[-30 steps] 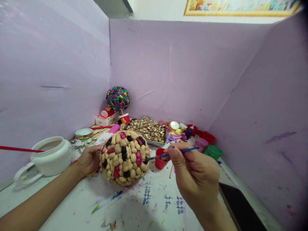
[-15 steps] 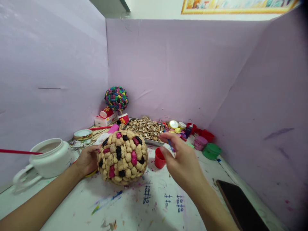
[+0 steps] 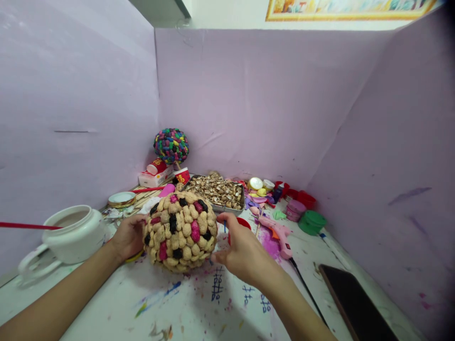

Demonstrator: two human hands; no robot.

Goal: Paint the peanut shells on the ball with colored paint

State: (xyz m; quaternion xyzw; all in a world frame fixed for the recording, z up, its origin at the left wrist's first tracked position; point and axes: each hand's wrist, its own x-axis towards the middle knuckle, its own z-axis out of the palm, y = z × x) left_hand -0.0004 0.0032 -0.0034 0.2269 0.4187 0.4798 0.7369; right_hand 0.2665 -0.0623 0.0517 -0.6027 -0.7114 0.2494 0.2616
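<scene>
A round ball covered in peanut shells (image 3: 186, 222), mostly tan with black and magenta ones, sits before me at the centre. My left hand (image 3: 128, 237) grips its left side, the fingertips hidden behind it. My right hand (image 3: 241, 246) is at the ball's right side, thumb low and index finger high; whether it presses on the shells I cannot tell. A thin blue stick (image 3: 224, 227), possibly a brush, shows among the right fingers. Partly covered by that hand is a red cup (image 3: 243, 221).
A metal tray (image 3: 234, 210) of shell pieces lies behind the ball. On the left stands a white pot (image 3: 73, 244). To the right are a pink glue gun (image 3: 277, 229), its cord, a phone (image 3: 355, 303) and a green tub (image 3: 312, 222). A multicoloured ball (image 3: 171, 146) is at the back.
My right hand has moved left to the ball's side, carrying the thin blue stick. It now covers part of the red cup and uncovers the glue gun. My left hand stays on the ball.
</scene>
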